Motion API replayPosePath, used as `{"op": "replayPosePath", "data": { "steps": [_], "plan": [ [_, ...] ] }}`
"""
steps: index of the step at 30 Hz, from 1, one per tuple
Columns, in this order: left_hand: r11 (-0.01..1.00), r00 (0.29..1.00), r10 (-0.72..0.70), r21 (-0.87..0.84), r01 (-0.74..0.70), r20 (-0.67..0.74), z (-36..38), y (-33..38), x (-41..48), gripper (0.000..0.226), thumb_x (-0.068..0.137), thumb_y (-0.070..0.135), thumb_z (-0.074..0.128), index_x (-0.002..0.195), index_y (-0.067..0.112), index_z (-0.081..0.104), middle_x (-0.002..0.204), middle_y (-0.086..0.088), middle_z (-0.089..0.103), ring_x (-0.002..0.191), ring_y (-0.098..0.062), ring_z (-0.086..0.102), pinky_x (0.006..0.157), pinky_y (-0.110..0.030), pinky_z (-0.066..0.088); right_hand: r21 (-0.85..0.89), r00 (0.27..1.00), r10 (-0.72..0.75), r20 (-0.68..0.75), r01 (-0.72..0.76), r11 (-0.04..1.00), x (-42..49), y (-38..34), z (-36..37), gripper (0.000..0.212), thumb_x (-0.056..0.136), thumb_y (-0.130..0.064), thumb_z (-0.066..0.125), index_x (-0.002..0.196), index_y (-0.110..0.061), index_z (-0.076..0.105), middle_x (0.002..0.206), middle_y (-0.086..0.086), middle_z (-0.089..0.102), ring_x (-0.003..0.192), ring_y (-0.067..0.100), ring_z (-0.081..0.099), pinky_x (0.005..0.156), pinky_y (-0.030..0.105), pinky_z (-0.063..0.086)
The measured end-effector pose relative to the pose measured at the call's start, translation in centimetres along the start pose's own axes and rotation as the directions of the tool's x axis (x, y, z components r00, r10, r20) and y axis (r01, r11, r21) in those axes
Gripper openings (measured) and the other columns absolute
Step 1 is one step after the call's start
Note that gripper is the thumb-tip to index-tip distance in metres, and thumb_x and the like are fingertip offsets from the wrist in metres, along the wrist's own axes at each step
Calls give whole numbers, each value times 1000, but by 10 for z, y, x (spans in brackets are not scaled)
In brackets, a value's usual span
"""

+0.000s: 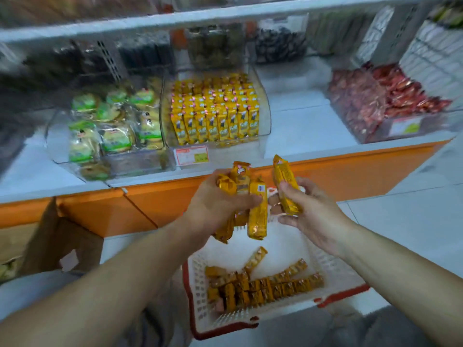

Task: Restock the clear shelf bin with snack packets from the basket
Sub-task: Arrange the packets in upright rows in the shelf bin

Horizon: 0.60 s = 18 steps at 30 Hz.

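Basket (335, 271) rim below, left grip (215, 206) clutching yellow packets (256, 219), right grip (310, 211) pinching 1 packet (285, 186), bin (263, 108) beyond

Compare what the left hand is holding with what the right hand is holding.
The left hand grips a bunch of yellow packets, several at once; the right hand pinches a single packet. The bunch of yellow packets is splayed at mixed angles and hangs partly below its hand, while the single packet points up, tilted, above its hand. Both loads have the same yellow wrapper and are held over the basket.
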<state>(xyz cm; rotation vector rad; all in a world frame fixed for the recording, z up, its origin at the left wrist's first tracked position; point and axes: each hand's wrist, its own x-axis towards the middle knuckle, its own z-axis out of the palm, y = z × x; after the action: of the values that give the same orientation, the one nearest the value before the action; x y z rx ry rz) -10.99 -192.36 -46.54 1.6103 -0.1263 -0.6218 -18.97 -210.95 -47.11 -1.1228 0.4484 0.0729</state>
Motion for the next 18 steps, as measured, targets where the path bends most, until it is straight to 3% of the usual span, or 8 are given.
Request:
{"op": "replayPosePath", "data": {
  "steps": [4,7,10,13,14,16,18],
  "plan": [
    [996,994,85,5,-85,-74,-30,31,-14,86,38,30,104,111,32,58,91,-5,80,82,-26,78,69,-46,64,158,998,34,46,-40,987,-7,-23,19,35,77,-32,69,101,-8,62,80,12,61,53,17,54,52,27,45],
    [990,983,114,-68,-125,-145,-43,37,-18,78,40,28,99,108,35,60,91,-4,80,78,-22,78,63,-38,64,139,994,56,94,-69,988,-3,-26,31,52,81,-40,64,116,-1,64,77,10,60,50,17,54,46,27,46],
    [981,986,88,-157,-111,-145,-51,41,-17,85,41,28,97,116,29,57,95,-6,80,81,-24,79,61,-35,62,96,991,67,117,-79,992,2,-22,36,51,84,-45,59,113,-3,66,79,9,66,51,18,56,45,27,47],
    [985,988,65,-151,-86,-141,-56,44,-14,90,48,25,96,127,25,53,99,-6,80,88,-27,78,69,-42,64,169,989,56,137,-79,983,7,-20,42,33,78,-28,70,103,-8,61,80,11,65,61,24,65,51,32,53],
    [986,988,64,-142,-85,-144,-57,45,-13,90,49,24,95,129,24,53,100,-6,80,88,-27,78,71,-44,64,178,990,34,139,-59,982,10,-19,45,37,73,-19,74,105,-8,60,84,11,65,66,25,67,55,33,56],
    [988,985,71,-122,-90,-158,-60,47,-11,86,51,24,94,128,22,55,100,-5,80,88,-28,78,74,-47,64,61,993,-33,109,26,998,18,-15,51,54,63,-6,81,112,-6,59,98,13,63,78,24,69,68,35,57],
    [988,982,75,-123,-97,-173,-64,49,-9,82,52,25,92,126,23,56,100,-5,80,87,-28,78,73,-47,64,-200,989,-142,44,148,968,26,-13,59,58,58,-3,90,108,-12,62,106,13,61,89,24,65,76,37,53]
  ]
}}
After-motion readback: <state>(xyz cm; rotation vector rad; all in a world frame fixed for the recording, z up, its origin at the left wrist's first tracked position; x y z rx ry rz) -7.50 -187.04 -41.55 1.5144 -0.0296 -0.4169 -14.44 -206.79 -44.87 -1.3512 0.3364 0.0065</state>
